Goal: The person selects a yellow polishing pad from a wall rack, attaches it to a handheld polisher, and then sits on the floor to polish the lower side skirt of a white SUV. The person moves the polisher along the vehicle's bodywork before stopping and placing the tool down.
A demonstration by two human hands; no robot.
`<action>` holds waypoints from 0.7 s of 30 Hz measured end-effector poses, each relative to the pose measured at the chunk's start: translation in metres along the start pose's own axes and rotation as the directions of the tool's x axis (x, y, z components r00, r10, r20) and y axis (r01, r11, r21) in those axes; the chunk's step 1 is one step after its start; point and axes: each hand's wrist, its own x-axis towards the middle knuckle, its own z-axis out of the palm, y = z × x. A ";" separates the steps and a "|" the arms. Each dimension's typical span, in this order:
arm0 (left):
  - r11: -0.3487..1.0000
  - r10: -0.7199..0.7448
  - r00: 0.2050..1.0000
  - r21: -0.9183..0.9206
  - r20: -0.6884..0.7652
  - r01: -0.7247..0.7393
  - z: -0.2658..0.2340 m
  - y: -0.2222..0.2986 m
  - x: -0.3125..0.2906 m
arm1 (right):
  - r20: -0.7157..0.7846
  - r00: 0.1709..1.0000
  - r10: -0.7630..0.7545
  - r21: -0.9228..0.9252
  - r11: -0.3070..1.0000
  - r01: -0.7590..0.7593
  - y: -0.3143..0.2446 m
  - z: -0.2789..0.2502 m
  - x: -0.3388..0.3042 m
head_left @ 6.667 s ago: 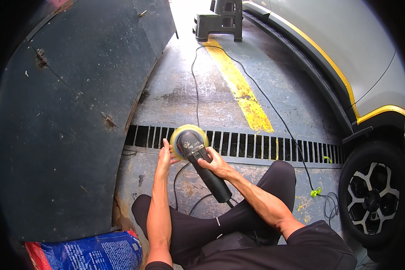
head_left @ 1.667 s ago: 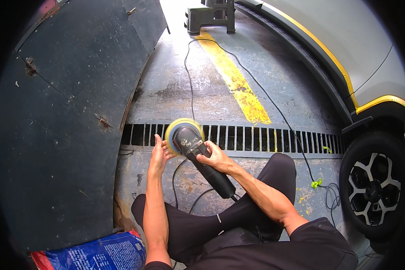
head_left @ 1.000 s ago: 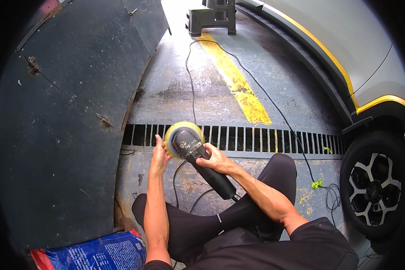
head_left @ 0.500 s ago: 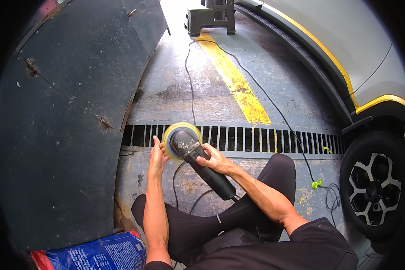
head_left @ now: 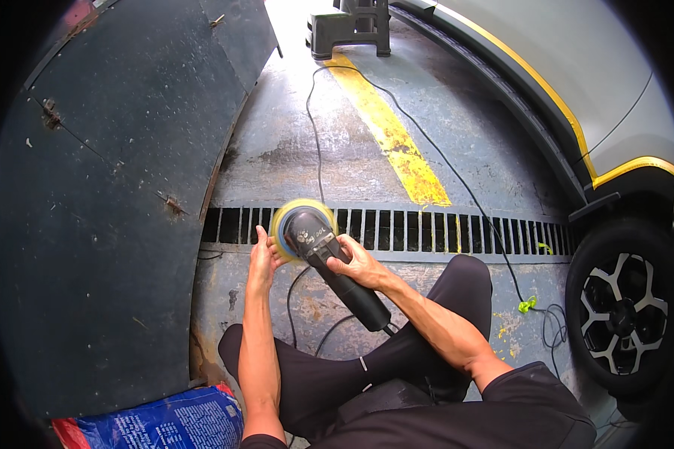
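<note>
My right hand [head_left: 360, 266] grips a black polisher [head_left: 352, 298] around its body just behind the head, with the thumb on top. The machine is tilted, its head up and to the left and its handle toward my lap. Its round yellow pad [head_left: 305, 203] has a blurred rim. At the pad's left edge is my left hand [head_left: 261, 260], thumb raised and fingers stretched toward the pad's underside. The fingertips are partly hidden behind the pad, so I cannot tell whether they touch it.
Black cord [head_left: 447, 159] loops across the floor. A drain grate [head_left: 416, 232] runs under the polisher. On the right are a car wheel [head_left: 623, 314] and grey car body [head_left: 577, 67]. A dark panel [head_left: 127, 224] stands left, a blue bag [head_left: 165, 423] below it, a step stool [head_left: 350, 34] far ahead.
The polisher's head has shifted very slightly up and right, with my right hand on it. My left hand stays at the pad's edge.
</note>
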 end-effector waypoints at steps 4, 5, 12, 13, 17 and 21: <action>1.000 -0.006 1.000 0.002 -0.029 0.007 0.002 0.003 -0.004 | -0.015 1.000 -0.005 0.048 0.999 0.006 0.004 0.000 0.003; 1.000 0.012 1.000 -0.005 0.020 -0.012 0.003 0.003 -0.005 | -0.025 0.999 -0.020 0.039 0.999 0.021 0.005 -0.001 0.003; 0.995 0.016 0.994 -0.104 0.113 -0.004 0.008 -0.001 -0.004 | -0.012 1.000 -0.022 0.045 0.999 0.023 0.006 -0.002 0.004; 0.993 -0.014 0.995 -0.119 0.094 0.025 0.008 0.000 -0.004 | -0.006 1.000 0.013 0.042 0.999 -0.012 0.005 -0.003 0.003; 0.982 0.005 0.994 -0.186 0.107 0.015 0.006 0.002 -0.004 | -0.028 0.997 -0.075 0.087 0.993 0.077 0.001 -0.001 0.002; 0.985 0.011 0.992 -0.174 0.128 0.012 0.009 0.003 -0.007 | -0.012 0.996 -0.085 0.106 0.991 0.086 -0.002 0.000 0.002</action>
